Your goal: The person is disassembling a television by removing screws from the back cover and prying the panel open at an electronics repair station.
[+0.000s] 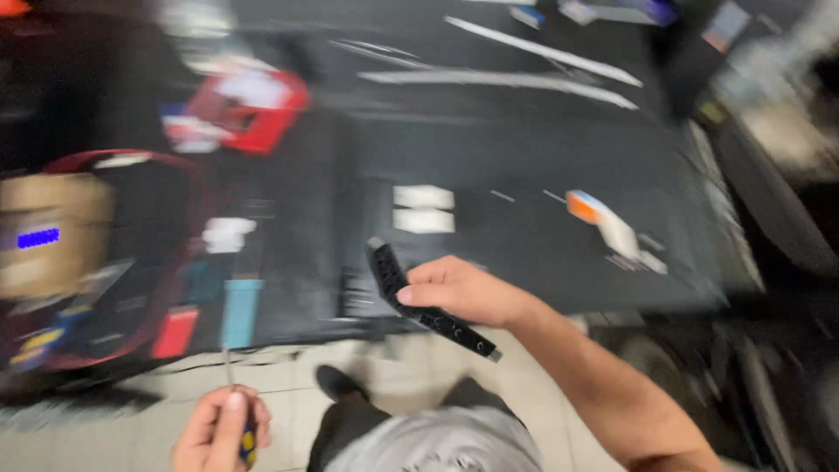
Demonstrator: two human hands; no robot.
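Head view, much blurred: the dark table spreads from 9 to 3 o'clock. At centre the right hand grips a bent black strip by its middle over the table's near edge; it could slip. At 7 o'clock the left hand clenches a screwdriver, tip up, which might jab.

Black perforated strip gripped by right hand, screwdriver held in left hand, dark workbench blurred behind.

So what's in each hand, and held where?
Right hand: black bracket, gripped mid-length. Left hand: screwdriver, by its handle.
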